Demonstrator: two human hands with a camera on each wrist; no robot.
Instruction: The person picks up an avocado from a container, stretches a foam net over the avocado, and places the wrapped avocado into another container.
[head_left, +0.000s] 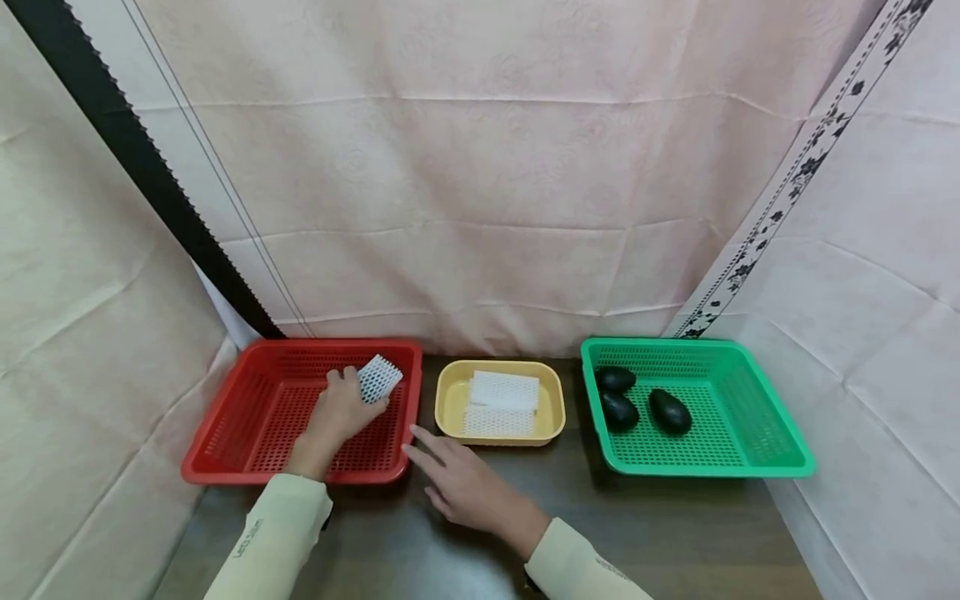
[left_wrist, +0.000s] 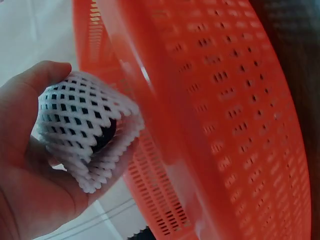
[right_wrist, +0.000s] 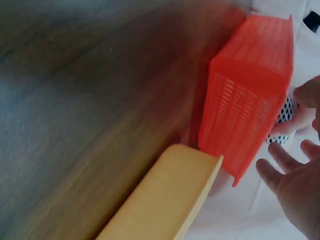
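My left hand [head_left: 339,417] is over the right part of the red basket [head_left: 273,417], holding a white foam net sleeve [head_left: 379,377] between thumb and fingers. In the left wrist view a dark, glossy avocado [left_wrist: 105,136] shows inside the sleeve, at its open end; the rest of it is covered by the mesh. My right hand [head_left: 474,486] hovers at the red basket's front right corner, fingers spread and holding nothing. White foam net sleeves [head_left: 502,406] lie flat in the small yellow tray [head_left: 556,400], just beyond the right hand.
A green basket [head_left: 723,417] stands to the right, with three dark avocados [head_left: 670,412] toward its left side. The dark wooden table [head_left: 390,550] runs in front of the containers. Pale cloth [head_left: 487,208] hangs behind and at both sides.
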